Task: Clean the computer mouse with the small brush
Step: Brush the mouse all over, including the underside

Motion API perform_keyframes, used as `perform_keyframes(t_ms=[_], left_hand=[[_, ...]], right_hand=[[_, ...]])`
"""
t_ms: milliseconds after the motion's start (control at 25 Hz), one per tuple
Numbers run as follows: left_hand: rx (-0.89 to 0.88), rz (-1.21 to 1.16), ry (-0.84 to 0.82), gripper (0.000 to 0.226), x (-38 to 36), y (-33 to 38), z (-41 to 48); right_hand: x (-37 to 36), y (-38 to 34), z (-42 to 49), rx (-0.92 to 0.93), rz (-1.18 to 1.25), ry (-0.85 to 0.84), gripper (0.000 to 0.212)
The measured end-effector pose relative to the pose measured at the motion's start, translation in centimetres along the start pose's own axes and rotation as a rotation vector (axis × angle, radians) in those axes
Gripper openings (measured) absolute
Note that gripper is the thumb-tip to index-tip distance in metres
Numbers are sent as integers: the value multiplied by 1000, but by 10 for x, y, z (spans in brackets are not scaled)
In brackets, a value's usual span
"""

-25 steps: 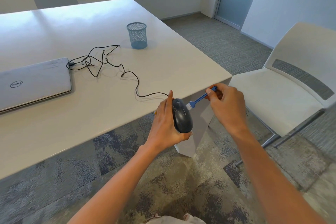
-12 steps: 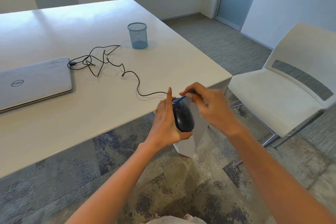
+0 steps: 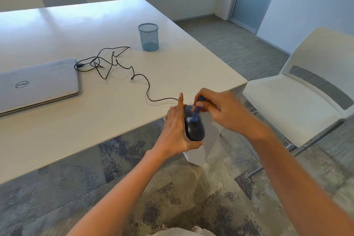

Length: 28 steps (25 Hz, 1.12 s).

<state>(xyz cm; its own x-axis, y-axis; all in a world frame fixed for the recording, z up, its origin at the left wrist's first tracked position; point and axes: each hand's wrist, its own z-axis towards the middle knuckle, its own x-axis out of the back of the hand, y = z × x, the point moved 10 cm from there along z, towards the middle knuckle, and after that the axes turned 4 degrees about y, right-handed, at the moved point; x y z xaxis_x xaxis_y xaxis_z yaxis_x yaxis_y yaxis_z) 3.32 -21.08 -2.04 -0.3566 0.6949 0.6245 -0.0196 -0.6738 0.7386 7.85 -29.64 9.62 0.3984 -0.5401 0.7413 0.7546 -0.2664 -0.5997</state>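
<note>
From the head camera, the computer mouse (image 3: pixel 194 128) is held in the air just off the near edge of the bench (image 3: pixel 115 111), close to its corner and over the carpet. The left hand (image 3: pixel 175 132) is clamped on it: the thumb hooks under the rear end and the fingers lie behind the far side, with the index finger pointing straight up. The right hand (image 3: pixel 220 109) pinches the blue handle of the small brush (image 3: pixel 195 113), whose pale bristles touch the top shell roughly mid-length. The cable (image 3: pixel 147 90) runs from the front of the mouse across the bench to a loose tangle beside the closed laptop (image 3: pixel 38 82). A mesh cup (image 3: pixel 148 37) stands well apart, further back. The step in hand appears to be brushing the upper shell. It likely goes best with short, light strokes drawn along the button seams and around the wheel, which is too small to make out here. Sweeping towards the floor side should drop dust clear of the bench. The left hand probably needs to turn the mouse to show its sides and underside, leaving the cable slack so that it does not drag.
</note>
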Motion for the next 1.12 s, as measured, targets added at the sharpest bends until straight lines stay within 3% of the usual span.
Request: perform_keyframes(t_ms=[240, 400, 520, 720, 880, 1120], left_hand=[[-25, 4, 45, 149, 0, 2, 3], [-28, 36, 36, 146, 0, -4, 2], [-35, 39, 34, 146, 0, -2, 2], [-49, 46, 21, 144, -4, -1, 0], [-37, 24, 40, 147, -3, 1, 2], [-60, 37, 23, 145, -8, 3, -4]], right_hand=[[23, 11, -2, 1, 38, 251, 10], [16, 30, -7, -70, 192, 152, 8], [28, 35, -5, -87, 293, 275, 9], [11, 42, -4, -142, 301, 154, 9], [25, 41, -5, -111, 340, 305, 10], [18, 45, -5, -126, 307, 220, 9]])
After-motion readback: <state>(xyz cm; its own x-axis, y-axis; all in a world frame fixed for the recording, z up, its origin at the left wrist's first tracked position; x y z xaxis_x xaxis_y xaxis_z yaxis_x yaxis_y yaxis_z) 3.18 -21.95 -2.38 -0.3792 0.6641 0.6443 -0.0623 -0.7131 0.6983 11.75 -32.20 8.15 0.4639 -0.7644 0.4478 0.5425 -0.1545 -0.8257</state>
